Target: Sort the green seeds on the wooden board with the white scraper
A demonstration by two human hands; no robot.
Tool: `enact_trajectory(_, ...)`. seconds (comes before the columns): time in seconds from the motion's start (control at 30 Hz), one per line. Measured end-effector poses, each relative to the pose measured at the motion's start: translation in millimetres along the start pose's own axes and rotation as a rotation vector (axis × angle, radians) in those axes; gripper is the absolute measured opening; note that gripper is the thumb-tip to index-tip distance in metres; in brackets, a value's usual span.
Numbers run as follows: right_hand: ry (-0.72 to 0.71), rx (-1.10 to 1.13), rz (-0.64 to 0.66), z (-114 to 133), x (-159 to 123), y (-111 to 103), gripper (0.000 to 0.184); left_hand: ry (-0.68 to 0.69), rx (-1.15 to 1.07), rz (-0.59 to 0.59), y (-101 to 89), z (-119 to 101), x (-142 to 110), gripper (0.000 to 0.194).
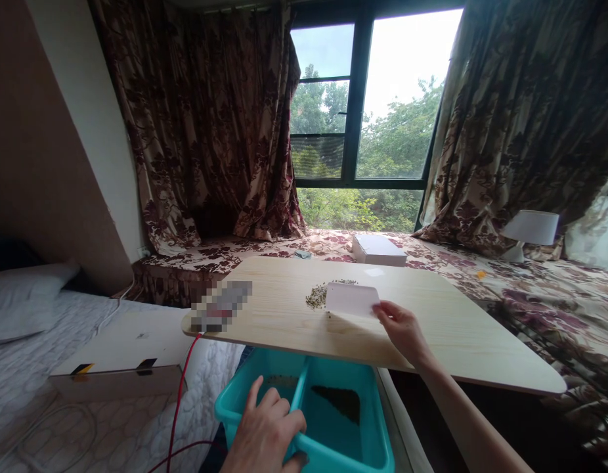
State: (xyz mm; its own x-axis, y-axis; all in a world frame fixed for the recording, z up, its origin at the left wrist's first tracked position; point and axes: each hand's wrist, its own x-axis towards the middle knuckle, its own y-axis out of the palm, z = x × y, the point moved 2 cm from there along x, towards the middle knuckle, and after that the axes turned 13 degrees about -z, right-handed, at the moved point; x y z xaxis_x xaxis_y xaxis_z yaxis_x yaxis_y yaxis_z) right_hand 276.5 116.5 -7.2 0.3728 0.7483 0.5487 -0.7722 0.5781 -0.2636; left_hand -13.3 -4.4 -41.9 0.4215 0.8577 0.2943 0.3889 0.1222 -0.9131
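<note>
Between the thumb and fingers of my right hand [400, 327] is a thin white card [352, 299], held at its right end and tilted over the light wooden tabletop [446, 322]. A pile of small dark and pale grains [316, 297] lies at the card's left side, with more along its far edge. Below the table's front edge is a teal two-compartment bin [385, 433]. My left hand [269, 424] grips the bin at its near side by the divider, fingers bent over it. Dark grains [341, 402] rest in the right compartment; a few small ones show in the left.
A pixelated device [222, 307] with a red cable [182, 387] lies at the table's left end. Behind the table are a white box [379, 249] and a lamp [530, 228]. A flat white box [121, 348] sits on the bed at left.
</note>
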Motion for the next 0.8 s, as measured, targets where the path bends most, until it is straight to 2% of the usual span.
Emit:
enact_trajectory(0.2, 0.078, 0.06, 0.083, -5, -5, -3, 0.031, -0.06, 0.017, -0.045, -10.3, 3, -3, 0.017)
enact_trajectory(0.33, 0.113, 0.079, 0.048, -3, -3, -2, 0.033, -0.087, 0.038, -0.089, -11.0, 5, -4, 0.02)
enact_trajectory(0.47, 0.119, 0.064, 0.06, 0, -2, 1, 0.032, -0.104, 0.013, -0.072, -12.3, 8, -3, 0.018)
enact_trajectory(0.8, 0.23, 0.137, 0.265, 19, -23, -4, 0.028, -0.152, 0.008, -0.065, -29.8, 7, -1, 0.013)
